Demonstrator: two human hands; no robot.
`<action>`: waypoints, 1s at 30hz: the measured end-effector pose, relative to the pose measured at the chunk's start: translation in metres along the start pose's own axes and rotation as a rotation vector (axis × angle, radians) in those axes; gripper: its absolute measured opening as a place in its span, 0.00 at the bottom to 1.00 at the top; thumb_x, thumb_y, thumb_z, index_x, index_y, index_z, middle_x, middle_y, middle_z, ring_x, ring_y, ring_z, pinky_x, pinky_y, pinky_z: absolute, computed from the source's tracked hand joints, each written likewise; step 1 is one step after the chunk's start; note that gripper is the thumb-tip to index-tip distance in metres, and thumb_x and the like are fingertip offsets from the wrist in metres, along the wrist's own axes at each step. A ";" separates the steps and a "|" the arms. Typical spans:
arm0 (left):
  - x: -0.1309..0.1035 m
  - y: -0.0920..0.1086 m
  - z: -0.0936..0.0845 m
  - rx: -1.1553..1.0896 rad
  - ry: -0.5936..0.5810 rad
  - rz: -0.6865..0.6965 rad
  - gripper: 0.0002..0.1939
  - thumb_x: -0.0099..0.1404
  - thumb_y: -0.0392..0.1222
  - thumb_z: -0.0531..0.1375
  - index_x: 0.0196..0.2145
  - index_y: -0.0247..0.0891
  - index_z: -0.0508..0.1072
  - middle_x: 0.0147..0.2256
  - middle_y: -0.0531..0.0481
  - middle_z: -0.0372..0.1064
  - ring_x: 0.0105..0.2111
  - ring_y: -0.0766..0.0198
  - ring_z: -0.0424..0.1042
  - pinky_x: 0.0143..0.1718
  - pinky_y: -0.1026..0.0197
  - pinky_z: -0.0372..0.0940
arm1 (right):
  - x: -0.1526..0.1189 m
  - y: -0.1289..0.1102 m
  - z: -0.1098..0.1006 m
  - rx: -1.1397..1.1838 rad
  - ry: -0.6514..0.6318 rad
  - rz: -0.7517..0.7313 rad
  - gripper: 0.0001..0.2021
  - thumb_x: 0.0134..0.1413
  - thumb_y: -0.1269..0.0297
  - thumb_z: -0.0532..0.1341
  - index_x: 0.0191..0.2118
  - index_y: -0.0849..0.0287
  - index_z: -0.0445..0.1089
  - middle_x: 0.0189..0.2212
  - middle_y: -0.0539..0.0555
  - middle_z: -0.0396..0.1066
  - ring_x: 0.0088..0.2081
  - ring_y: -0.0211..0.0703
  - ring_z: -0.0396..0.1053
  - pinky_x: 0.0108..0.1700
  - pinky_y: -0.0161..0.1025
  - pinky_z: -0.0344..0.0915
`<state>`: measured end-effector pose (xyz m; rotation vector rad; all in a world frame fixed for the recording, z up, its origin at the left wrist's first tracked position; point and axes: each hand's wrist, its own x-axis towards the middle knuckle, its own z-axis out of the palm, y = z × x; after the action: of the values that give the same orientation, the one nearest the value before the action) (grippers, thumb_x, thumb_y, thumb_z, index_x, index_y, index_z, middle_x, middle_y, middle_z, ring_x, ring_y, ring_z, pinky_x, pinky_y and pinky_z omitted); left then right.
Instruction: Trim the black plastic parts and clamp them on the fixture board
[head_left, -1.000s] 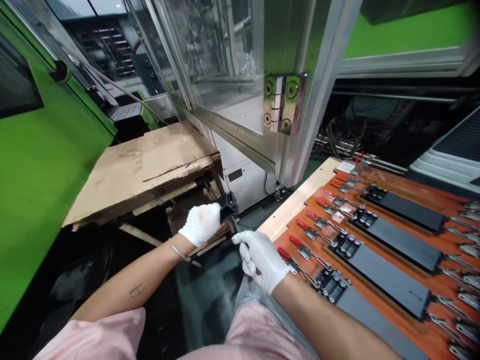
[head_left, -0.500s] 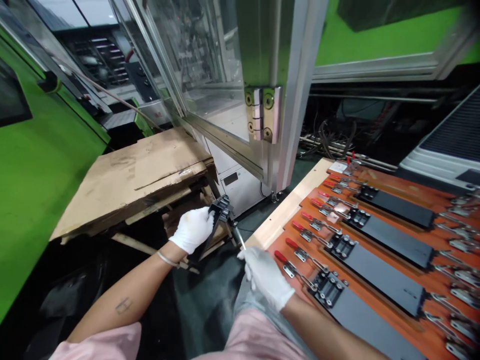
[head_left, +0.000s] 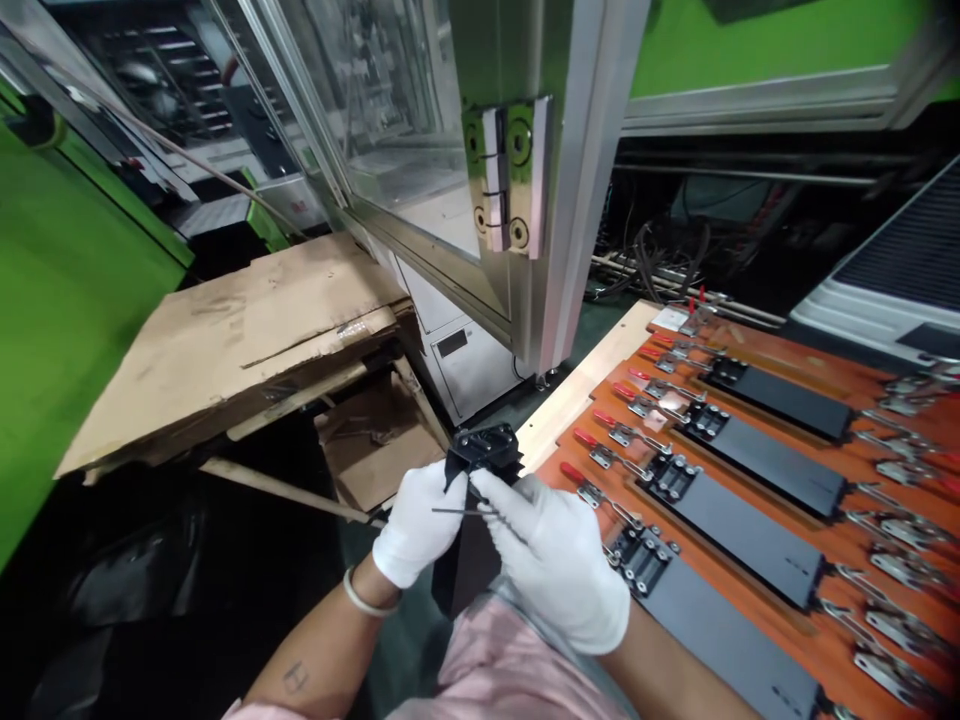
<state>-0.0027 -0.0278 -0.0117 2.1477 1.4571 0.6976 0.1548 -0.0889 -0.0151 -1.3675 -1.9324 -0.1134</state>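
Observation:
My left hand (head_left: 421, 524), in a white glove, is closed around a long black panel (head_left: 466, 560) held upright in front of my lap. A black bracket-like block (head_left: 484, 447) with recesses sits at the panel's upper end. My right hand (head_left: 559, 560), also gloved in white, meets it from the right, thumb and fingers pinched at the block's lower edge. A thin dark rod (head_left: 448, 511) sticks out leftward from those fingers, crossing in front of the left fingertips. What its other end is like stays hidden in the grip.
To the right, an orange fixture board (head_left: 757, 590) bears several grey panels (head_left: 750, 510) and red-handled toggle clamps (head_left: 589, 437). Flattened cardboard (head_left: 247, 300) covers a stand at left. A hinged glass door (head_left: 420, 140) with a metal frame juts in ahead. Green machines (head_left: 67, 270) stand around.
Both hands have come together, the right rising to the black block. The panel has moved closer to my body and now stands more upright. My view has shifted slightly.

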 end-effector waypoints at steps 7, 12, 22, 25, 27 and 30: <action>-0.003 0.003 0.009 -0.107 -0.050 -0.075 0.14 0.64 0.43 0.51 0.22 0.38 0.65 0.23 0.48 0.69 0.24 0.63 0.64 0.28 0.63 0.60 | 0.002 0.000 -0.007 -0.151 0.077 -0.097 0.18 0.67 0.70 0.47 0.46 0.49 0.74 0.21 0.50 0.64 0.21 0.41 0.58 0.28 0.41 0.46; -0.004 0.008 0.014 -0.078 -0.036 -0.086 0.15 0.64 0.44 0.51 0.21 0.38 0.63 0.22 0.49 0.66 0.24 0.64 0.63 0.26 0.64 0.58 | 0.000 0.002 -0.006 -0.053 0.118 -0.081 0.16 0.66 0.71 0.49 0.40 0.53 0.74 0.23 0.51 0.67 0.24 0.41 0.61 0.31 0.39 0.49; -0.005 0.014 0.011 0.020 -0.019 -0.016 0.17 0.65 0.42 0.49 0.21 0.38 0.67 0.21 0.47 0.71 0.22 0.63 0.67 0.25 0.64 0.57 | -0.007 0.007 -0.007 0.008 0.145 -0.076 0.10 0.65 0.71 0.53 0.44 0.57 0.72 0.29 0.53 0.73 0.30 0.42 0.69 0.36 0.38 0.57; -0.004 0.017 0.010 0.032 -0.040 -0.020 0.18 0.65 0.42 0.48 0.21 0.38 0.68 0.22 0.46 0.72 0.22 0.63 0.69 0.26 0.64 0.57 | -0.012 0.007 -0.004 0.048 0.185 -0.046 0.07 0.64 0.67 0.57 0.43 0.57 0.72 0.29 0.53 0.75 0.30 0.42 0.71 0.36 0.38 0.60; -0.005 0.019 0.009 0.028 -0.059 -0.029 0.17 0.65 0.42 0.48 0.21 0.38 0.69 0.24 0.45 0.73 0.23 0.62 0.70 0.27 0.63 0.58 | -0.014 0.007 -0.004 0.065 0.203 -0.040 0.07 0.64 0.66 0.57 0.42 0.58 0.72 0.28 0.53 0.75 0.29 0.42 0.71 0.35 0.37 0.61; -0.006 0.021 0.010 -0.026 -0.090 -0.053 0.17 0.65 0.41 0.48 0.23 0.37 0.69 0.25 0.45 0.74 0.25 0.61 0.70 0.29 0.63 0.59 | -0.013 0.005 -0.004 0.082 0.209 -0.036 0.07 0.65 0.67 0.56 0.42 0.58 0.72 0.26 0.53 0.74 0.28 0.41 0.71 0.34 0.36 0.63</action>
<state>0.0165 -0.0414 -0.0074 2.0849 1.4446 0.5899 0.1633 -0.0987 -0.0222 -1.2172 -1.7681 -0.1856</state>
